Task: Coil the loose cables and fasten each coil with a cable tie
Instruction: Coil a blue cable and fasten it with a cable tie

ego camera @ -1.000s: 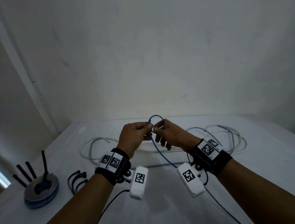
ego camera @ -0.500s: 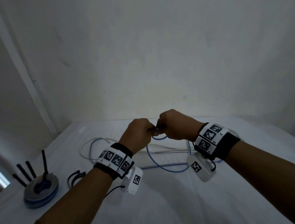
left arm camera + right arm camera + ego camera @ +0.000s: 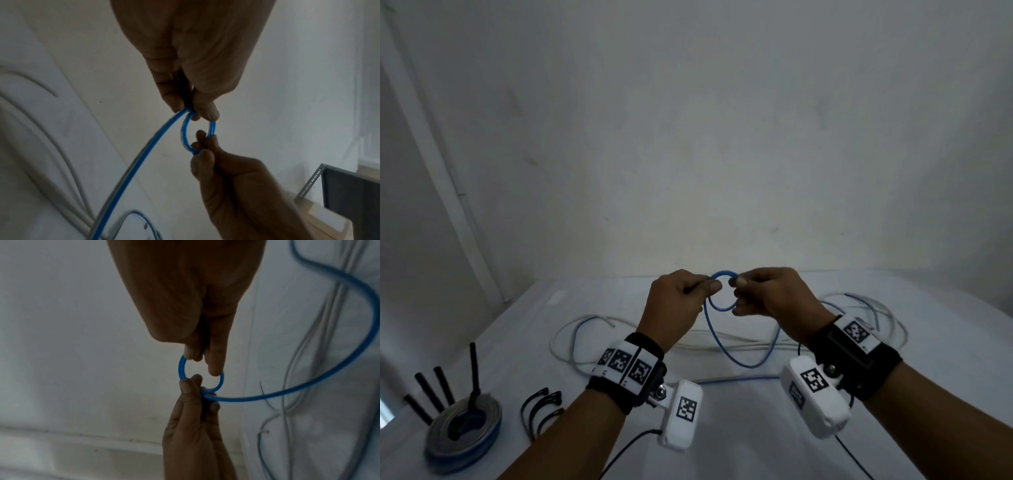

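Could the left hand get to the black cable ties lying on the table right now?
Probably not yet: the left hand pinches the blue cable loop. The cable ties lie unobstructed on its side, reachable once it lets go.

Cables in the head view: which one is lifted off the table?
The blue cable, pinched by the left hand and right hand into a small loop. The white cables lie on the table.

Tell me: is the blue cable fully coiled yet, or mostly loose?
Mostly loose. The left hand and right hand pinch one small loop of the blue cable; the rest hangs down and trails across the table.
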